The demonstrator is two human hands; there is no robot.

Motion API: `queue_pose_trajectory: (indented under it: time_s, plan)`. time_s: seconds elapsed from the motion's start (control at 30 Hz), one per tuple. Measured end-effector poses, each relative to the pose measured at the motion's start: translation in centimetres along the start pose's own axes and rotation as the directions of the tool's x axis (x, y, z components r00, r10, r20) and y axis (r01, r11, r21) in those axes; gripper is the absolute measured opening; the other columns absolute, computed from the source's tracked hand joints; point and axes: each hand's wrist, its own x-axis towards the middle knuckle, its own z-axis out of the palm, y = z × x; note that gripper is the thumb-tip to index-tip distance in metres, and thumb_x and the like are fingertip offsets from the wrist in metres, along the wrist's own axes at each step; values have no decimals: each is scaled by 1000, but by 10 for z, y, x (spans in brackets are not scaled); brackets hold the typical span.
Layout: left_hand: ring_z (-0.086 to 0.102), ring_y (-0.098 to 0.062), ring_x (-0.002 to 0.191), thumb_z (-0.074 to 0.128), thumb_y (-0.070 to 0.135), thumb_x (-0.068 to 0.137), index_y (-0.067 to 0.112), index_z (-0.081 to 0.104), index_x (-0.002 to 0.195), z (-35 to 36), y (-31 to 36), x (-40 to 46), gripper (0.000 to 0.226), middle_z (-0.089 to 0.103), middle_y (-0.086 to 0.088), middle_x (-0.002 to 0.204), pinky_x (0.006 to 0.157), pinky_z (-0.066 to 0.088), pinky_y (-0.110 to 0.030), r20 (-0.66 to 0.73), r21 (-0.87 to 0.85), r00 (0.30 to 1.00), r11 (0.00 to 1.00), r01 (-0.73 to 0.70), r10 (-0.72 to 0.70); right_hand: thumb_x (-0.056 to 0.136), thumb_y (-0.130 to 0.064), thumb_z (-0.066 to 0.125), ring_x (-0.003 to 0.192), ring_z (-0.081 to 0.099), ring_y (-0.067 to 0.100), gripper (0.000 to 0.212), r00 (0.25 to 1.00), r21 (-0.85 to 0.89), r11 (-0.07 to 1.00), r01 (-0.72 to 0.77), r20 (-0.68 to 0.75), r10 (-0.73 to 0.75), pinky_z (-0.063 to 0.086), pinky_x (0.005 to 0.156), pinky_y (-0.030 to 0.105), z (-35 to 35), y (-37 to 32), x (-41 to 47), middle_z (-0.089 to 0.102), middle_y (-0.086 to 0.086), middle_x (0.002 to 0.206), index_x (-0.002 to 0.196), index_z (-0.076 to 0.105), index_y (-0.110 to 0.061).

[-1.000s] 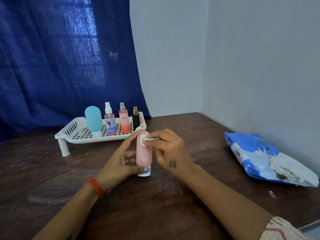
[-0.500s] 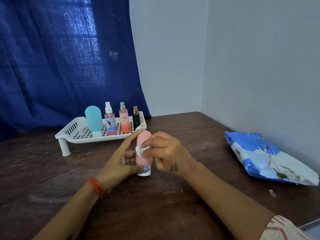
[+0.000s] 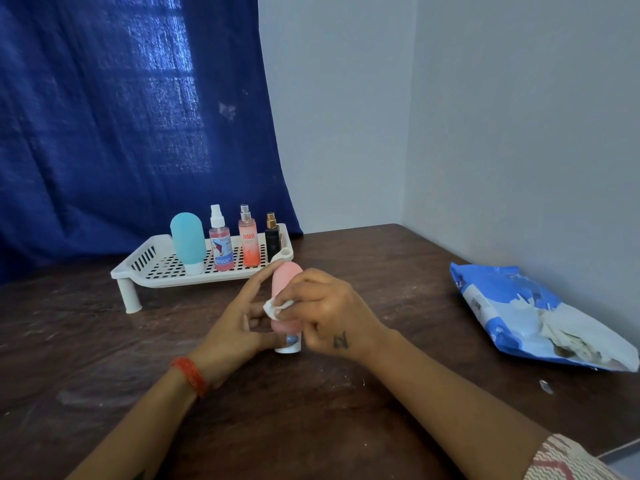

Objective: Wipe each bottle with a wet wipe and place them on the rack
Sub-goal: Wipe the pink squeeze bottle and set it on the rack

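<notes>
A soft pink squeeze bottle with a white cap [image 3: 284, 282] stands cap-down on the dark brown wooden tabletop [image 3: 311, 410], near the middle and just in front of the rack. The left hand [image 3: 239, 327] steadies it from the left side: the thumb, its nail painted blue, lies across the lower body by the cap, and the forefinger reaches up along the bottle toward its rounded top. The right hand [image 3: 325, 317] has its fingers curled tight, pinching a small crumpled white wet wipe [image 3: 275, 305] and pressing it against the middle of the pink bottle's front. A red thread band [image 3: 190, 374] circles the left wrist.

The white perforated plastic rack on short legs [image 3: 149, 268] sits toward the far left of the tabletop, before a dark blue curtain [image 3: 121, 116]. Four bottles stand upright on it in a row: a teal squeeze bottle with a white cap [image 3: 188, 240], a clear spray bottle of pink liquid with a white nozzle [image 3: 220, 244], a pink-orange spray bottle with a silver nozzle [image 3: 248, 242], and a small black bottle with a gold top [image 3: 272, 239].

Near the right edge of the tabletop, against the pale wall, lies a blue and white wet-wipe packet [image 3: 512, 313], with crumpled white wipes at its open end
</notes>
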Motion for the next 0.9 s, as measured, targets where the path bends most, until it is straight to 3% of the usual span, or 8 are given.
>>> queue_pose_trajectory:
  time_s: [0.1, 0.3, 0.4, 0.53, 0.67, 0.8, 0.9]
  plan:
    - [68, -24, 99, 74, -12, 66, 46, 32, 135, -2, -3, 1, 99, 71, -10, 106, 77, 56, -27, 8, 2, 1000, 1000, 22, -22, 72, -9, 49, 82, 63, 18, 26, 989, 61, 992, -111, -91, 116, 52, 73, 25, 0, 7, -6, 72, 5, 86, 76, 75, -7]
    - [68, -18, 100, 76, -7, 65, 53, 33, 127, -2, -2, 2, 97, 72, 1, 104, 77, 56, -28, 2, 31, 1000, 999, 30, -30, 77, -1, 66, 89, 66, 15, 21, 861, 165, 892, -421, -236, 450, 48, 80, 10, 7, 12, -7, 71, 9, 97, 96, 73, -7]
    - [68, -17, 99, 76, -8, 65, 52, 33, 127, -2, -1, 2, 96, 72, 6, 104, 76, 56, -26, 1, 22, 1000, 1000, 22, -22, 77, -5, 67, 92, 65, 14, 24, 862, 198, 886, -419, -219, 457, 47, 79, 7, 6, 7, -3, 71, 9, 100, 101, 72, -7]
    - [69, -19, 98, 78, -9, 63, 48, 31, 130, -3, -1, 2, 100, 72, 4, 105, 77, 56, -25, 12, 21, 999, 999, 30, -30, 74, -2, 69, 83, 65, 8, 18, 894, 277, 886, -371, -153, 422, 53, 72, 12, 3, 5, -4, 72, 6, 90, 89, 75, -8]
    - [69, -20, 98, 81, -5, 59, 49, 30, 132, -4, -4, 3, 104, 72, 3, 106, 77, 56, -27, 17, 23, 999, 999, 37, -38, 70, 1, 74, 76, 65, 7, 15, 847, 338, 818, -466, -96, 522, 53, 68, 14, 2, 11, -7, 72, 4, 84, 82, 76, -8]
    - [69, -18, 97, 75, -10, 65, 52, 33, 125, -4, -5, 4, 96, 73, 5, 101, 73, 57, -26, -4, 10, 999, 999, 50, -50, 76, -6, 73, 80, 64, 6, 17, 758, 333, 727, -601, -54, 651, 51, 72, 10, 5, 11, -7, 72, 2, 93, 93, 74, -11]
    - [68, -21, 99, 79, 0, 59, 53, 33, 126, -4, -4, 2, 98, 72, -3, 105, 77, 57, -30, 0, -4, 999, 999, 53, -53, 80, -9, 71, 87, 64, 7, 21, 784, 300, 771, -562, -103, 612, 51, 75, 12, 6, 8, -5, 71, 2, 100, 101, 73, -13]
